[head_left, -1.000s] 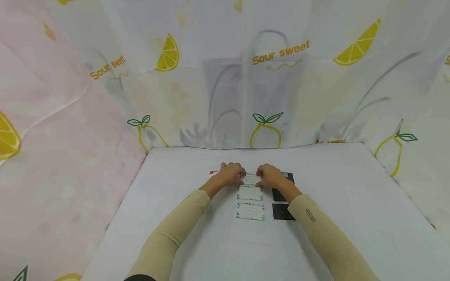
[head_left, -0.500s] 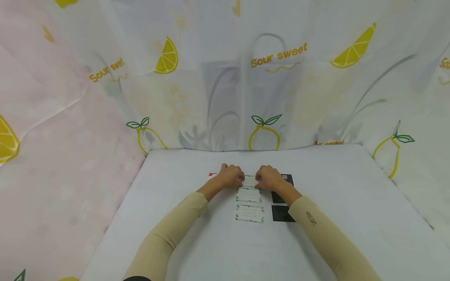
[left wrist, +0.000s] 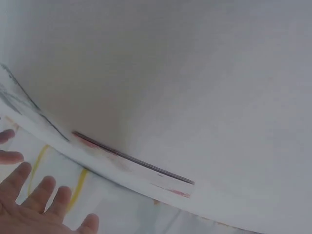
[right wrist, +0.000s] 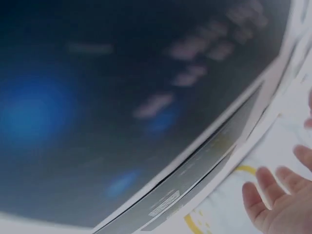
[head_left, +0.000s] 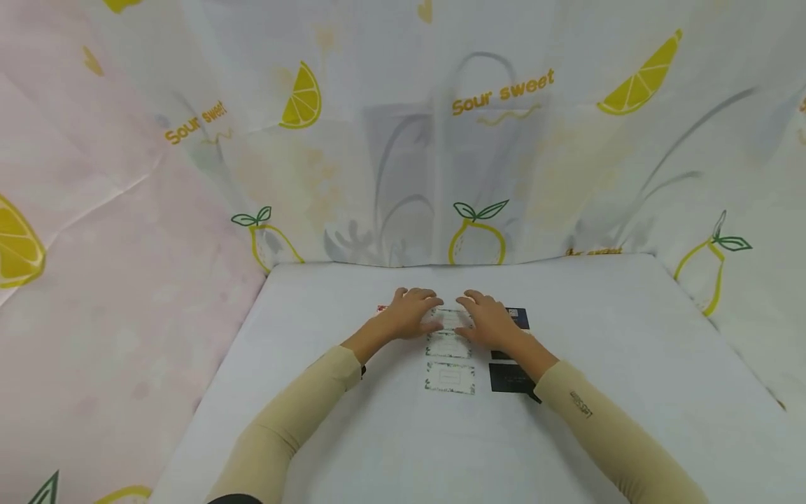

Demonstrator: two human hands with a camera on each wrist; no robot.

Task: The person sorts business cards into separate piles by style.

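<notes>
Three white cards with leafy borders lie in a column on the white table: a far card (head_left: 449, 320), a middle card (head_left: 450, 346) and a near card (head_left: 450, 379). My left hand (head_left: 408, 314) is at the left side of the far card, fingers extended and spread. On its other side is my right hand (head_left: 492, 322), thumb and fingers likewise spread, holding nothing. In the left wrist view the left hand (left wrist: 39, 207) shows loosely extended fingers. The right wrist view shows the right hand (right wrist: 285, 197) with its fingers apart.
Right of the white column lie dark cards, among them a near dark card (head_left: 507, 378) and a far dark card (head_left: 518, 317), partly covered by the right arm. A red-and-white card (head_left: 381, 308) peeks out behind the left hand. A lemon-print curtain (head_left: 403, 175) hangs behind the table.
Both hands had curled fingers at the far white card's side edges; now their fingers have straightened and spread. The wrists have drawn slightly outward. The cards' layout looks the same.
</notes>
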